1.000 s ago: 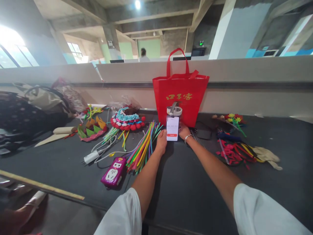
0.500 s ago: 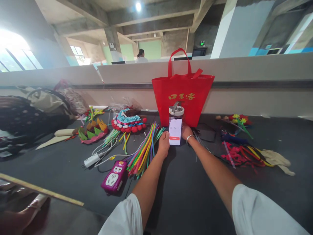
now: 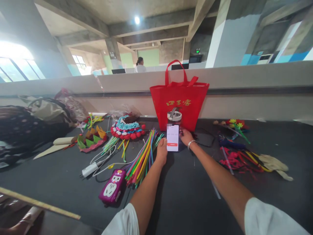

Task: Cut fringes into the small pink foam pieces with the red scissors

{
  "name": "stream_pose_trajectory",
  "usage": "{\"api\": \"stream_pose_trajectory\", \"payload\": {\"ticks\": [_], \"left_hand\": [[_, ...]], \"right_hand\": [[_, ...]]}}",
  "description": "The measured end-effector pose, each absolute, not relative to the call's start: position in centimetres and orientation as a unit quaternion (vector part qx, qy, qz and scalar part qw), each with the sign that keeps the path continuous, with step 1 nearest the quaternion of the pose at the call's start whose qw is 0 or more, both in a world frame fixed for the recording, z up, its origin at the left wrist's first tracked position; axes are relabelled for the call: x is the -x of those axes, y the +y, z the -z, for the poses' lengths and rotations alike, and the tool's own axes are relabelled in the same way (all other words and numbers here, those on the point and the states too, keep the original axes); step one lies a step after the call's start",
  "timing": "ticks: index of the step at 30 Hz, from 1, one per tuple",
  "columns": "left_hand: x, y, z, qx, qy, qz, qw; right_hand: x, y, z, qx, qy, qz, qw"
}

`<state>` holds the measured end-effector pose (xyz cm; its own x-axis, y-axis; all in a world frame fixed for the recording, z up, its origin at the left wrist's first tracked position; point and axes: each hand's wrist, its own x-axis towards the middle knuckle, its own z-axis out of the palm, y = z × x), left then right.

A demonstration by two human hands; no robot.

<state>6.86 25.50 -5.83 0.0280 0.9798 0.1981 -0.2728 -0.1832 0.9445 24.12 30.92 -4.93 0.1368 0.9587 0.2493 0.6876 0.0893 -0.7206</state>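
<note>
A phone [image 3: 172, 138] stands upright, its lit screen facing me with a timer and a red button. My left hand [image 3: 161, 151] is closed on the phone's left edge. At the right edge, my right hand [image 3: 186, 137], a bracelet on its wrist, has curled fingers partly hidden near the phone; a small dark spot shows at the fingertips, and what they hold is unclear. Directly behind the phone is a clear cup with a white lid and grey handle [image 3: 174, 115]. A red tote bag [image 3: 179, 94] rises behind the cup. Colourful pipe cleaners [image 3: 141, 161] lie left of my left hand.
A purple power strip [image 3: 112, 186], a white charger [image 3: 90, 169] with cables, and a beaded blue-and-red ornament [image 3: 127, 128] lie left. A felt crown [image 3: 91, 140] and bags [image 3: 46, 111] sit farther left. At right are fabric flowers [image 3: 234, 124] and a glove [image 3: 275, 164]. A person [image 3: 140, 65] is beyond the partition.
My right hand has drawn out slightly from behind the phone, showing more of its fingers. The view has tilted up a little. A thin clear strip now shows beside my right forearm.
</note>
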Motion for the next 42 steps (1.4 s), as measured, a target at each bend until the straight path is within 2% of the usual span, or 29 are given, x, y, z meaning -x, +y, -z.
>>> {"api": "stream_pose_trajectory", "payload": {"ticks": [6, 11, 17, 27, 42], "left_hand": [[-7.1, 25.3, 5.3, -0.477, 0.366, -0.607, 0.52], [-7.7, 25.7, 4.6, -0.478, 0.368, -0.615, 0.507], [-9.4, 27.2, 4.6, -0.474, 0.364, -0.615, 0.514], [-10.2, 28.4, 5.6, -0.439, 0.371, -0.625, 0.529], [-9.6, 26.8, 4.5, -0.408, 0.414, -0.632, 0.513]], "right_hand": [[-22.9, 25.9, 4.1, 0.569, -0.59, -0.372, 0.436], [-21.7, 24.2, 3.2, 0.499, -0.571, -0.437, 0.483], [-22.0, 24.8, 2.8, 0.473, -0.547, -0.441, 0.532], [-21.4, 26.2, 4.7, 0.498, -0.544, -0.381, 0.557], [-22.8, 24.6, 4.5, 0.555, -0.512, -0.368, 0.543]]}}
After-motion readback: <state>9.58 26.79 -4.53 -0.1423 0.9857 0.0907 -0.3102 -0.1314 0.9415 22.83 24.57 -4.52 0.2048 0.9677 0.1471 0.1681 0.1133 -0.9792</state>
